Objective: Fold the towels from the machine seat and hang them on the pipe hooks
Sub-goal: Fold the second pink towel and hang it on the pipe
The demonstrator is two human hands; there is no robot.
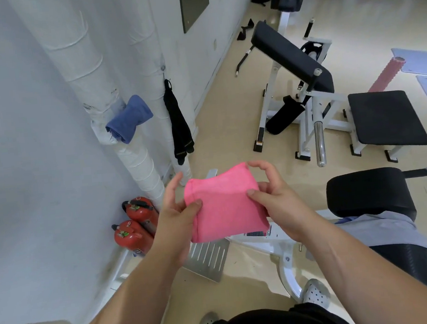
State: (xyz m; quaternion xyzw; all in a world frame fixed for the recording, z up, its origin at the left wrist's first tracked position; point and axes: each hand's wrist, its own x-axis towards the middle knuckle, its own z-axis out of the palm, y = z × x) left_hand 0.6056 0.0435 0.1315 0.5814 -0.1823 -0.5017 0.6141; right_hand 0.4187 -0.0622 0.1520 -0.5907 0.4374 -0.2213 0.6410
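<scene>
Head view: a white-wrapped pipe [140, 165] runs down the white wall on the left, and a blue towel [128, 119] hangs folded over its joint. Just right of it, a black cloth [178, 123] dangles from a hook on a second pipe. 2 red fire extinguishers [138, 225] stand on the floor at the pipe's foot. A slotted metal footplate [208, 258] lies below the hands. At the right, a grey towel [383, 227] lies on the black machine seat [367, 189]. Further back stand a white-framed bench [386, 118] and a pink foam roller [385, 74]. The floor [229, 124] is pale beige.

The pink towel [225, 204] is folded and held in the air between the pipes and the seat. It is nearly square, so its long axis is unclear; its far edge rises toward the right. The left hand [176, 216] has its grip closed, thumb pinching the left edge. The right hand [275, 203] pinches the right edge, fingers curled at the far corner.
</scene>
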